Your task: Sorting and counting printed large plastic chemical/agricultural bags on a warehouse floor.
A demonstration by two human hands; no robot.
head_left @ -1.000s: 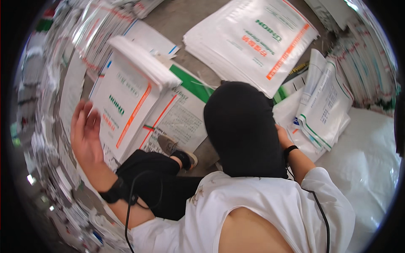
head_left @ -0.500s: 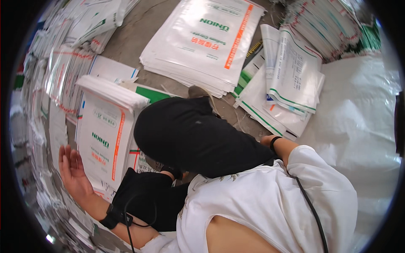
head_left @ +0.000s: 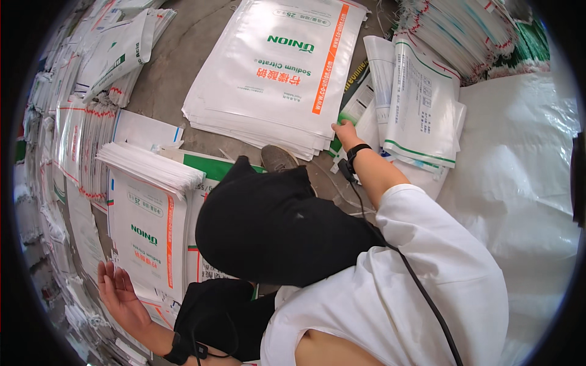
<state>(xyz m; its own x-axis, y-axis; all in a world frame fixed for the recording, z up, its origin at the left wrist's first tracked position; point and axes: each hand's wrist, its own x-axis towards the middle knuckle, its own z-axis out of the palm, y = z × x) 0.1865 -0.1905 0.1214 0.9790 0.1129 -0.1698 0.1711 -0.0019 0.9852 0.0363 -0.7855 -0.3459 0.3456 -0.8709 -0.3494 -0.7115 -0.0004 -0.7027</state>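
Note:
A broad stack of flat white printed woven sacks (head_left: 287,91) with an orange stripe lies on the floor ahead. At its near right corner is my right hand (head_left: 347,135), fingers partly stretched toward the sack edge, with no sack visibly lifted. My left hand (head_left: 124,299) is palm up and holds nothing, its fingers loosely extended. It hovers by the near end of a second, smaller pile of similar white sacks (head_left: 143,226) at left. Dark bands with cables circle both wrists.
Folded white sacks with green stripes (head_left: 421,104) lie right of the large stack. Bundled sacks (head_left: 458,36) stand at the far right, with a big white sheet (head_left: 506,183) below them. More sack bundles (head_left: 79,146) crowd the left. My black-clad knee (head_left: 268,226) rises between the piles.
My right hand has moved forward from beside my knee to the large stack's corner. My left hand has shifted slightly nearer to me and stays empty. The view has tilted a little.

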